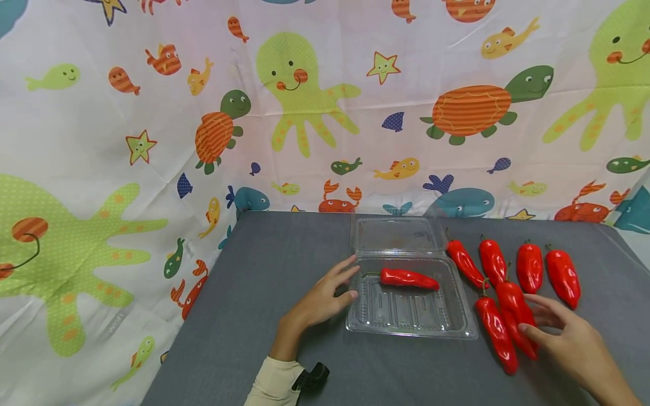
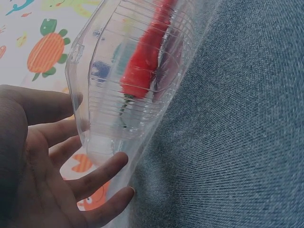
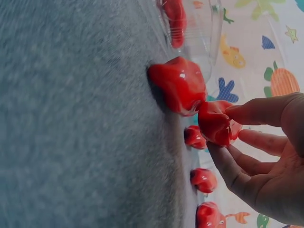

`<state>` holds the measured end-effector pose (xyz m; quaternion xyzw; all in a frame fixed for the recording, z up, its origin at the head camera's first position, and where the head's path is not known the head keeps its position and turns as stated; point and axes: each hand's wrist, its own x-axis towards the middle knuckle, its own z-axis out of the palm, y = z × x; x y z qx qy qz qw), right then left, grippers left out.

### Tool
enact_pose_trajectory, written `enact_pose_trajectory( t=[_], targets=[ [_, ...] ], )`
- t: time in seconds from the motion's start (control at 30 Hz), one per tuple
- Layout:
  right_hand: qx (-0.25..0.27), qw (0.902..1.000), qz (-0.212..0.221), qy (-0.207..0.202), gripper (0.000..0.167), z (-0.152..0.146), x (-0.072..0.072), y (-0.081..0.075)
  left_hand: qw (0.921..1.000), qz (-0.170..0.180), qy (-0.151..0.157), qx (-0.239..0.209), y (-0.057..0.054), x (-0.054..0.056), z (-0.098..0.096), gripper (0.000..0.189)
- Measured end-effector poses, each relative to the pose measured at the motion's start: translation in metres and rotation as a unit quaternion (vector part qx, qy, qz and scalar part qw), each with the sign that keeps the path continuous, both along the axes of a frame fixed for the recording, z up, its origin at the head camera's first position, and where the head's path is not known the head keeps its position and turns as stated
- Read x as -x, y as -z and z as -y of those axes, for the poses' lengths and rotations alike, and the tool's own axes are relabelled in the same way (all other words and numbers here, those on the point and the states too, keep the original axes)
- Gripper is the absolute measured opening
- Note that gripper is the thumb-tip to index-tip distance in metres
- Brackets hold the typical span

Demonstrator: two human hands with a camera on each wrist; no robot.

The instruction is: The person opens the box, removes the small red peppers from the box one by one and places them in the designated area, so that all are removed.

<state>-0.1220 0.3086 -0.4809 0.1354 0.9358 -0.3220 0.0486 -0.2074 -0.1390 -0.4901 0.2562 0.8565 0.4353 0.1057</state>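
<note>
A clear plastic clamshell box (image 1: pixel 406 324) lies with its lid (image 1: pixel 396 234) folded back, and a red pepper (image 1: pixel 408 278) lies across its inside, stem to the left. My left hand (image 1: pixel 322 301) is at the box's left rim, fingers spread and fairly straight; in the left wrist view the thumb overlaps the rim, and firm contact is hard to tell. To the right of the box my right hand (image 1: pixel 569 338) pinches another red pepper (image 1: pixel 513 304) between thumb and fingers. This pepper (image 3: pixel 214 122) looks slightly raised, beside a neighbouring pepper (image 3: pixel 183 85).
More red peppers lie right of the box: one by its edge (image 1: pixel 464 262), one in front (image 1: pixel 497 335), others at the back (image 1: pixel 530 268) and far right (image 1: pixel 562 276). A grey cloth (image 1: pixel 284 248) covers the table. A printed sea-animal curtain (image 1: pixel 325 84) hangs behind and at the left.
</note>
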Motion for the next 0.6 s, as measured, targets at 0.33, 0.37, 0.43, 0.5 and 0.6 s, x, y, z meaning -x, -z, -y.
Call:
enact_pose_trajectory(
  t=[0.33, 0.37, 0.43, 0.5, 0.6],
  targets=[
    [-0.011, 0.9995, 0.031, -0.003, 0.079, -0.008, -0.001, 0.007, 1.0000, 0.003, 0.001, -0.002, 0.000, 0.000, 0.000, 0.062],
    [-0.013, 0.9994, 0.032, -0.004, 0.078, -0.009, -0.001, 0.007, 1.0000, 0.003, 0.001, -0.003, 0.000, 0.000, 0.000, 0.063],
    [-0.017, 0.9990, 0.040, -0.005, 0.079, -0.011, -0.001, 0.008, 1.0000, 0.002, 0.001, -0.003, 0.000, 0.000, 0.000, 0.063],
    [-0.020, 0.9986, 0.049, -0.002, 0.079, -0.012, -0.002, 0.009, 1.0000, 0.001, 0.001, -0.002, 0.000, 0.000, 0.000, 0.063],
    [-0.019, 0.9977, 0.065, -0.001, 0.080, -0.013, -0.002, 0.011, 1.0000, 0.002, 0.001, -0.002, 0.000, 0.000, 0.000, 0.063]
  ],
)
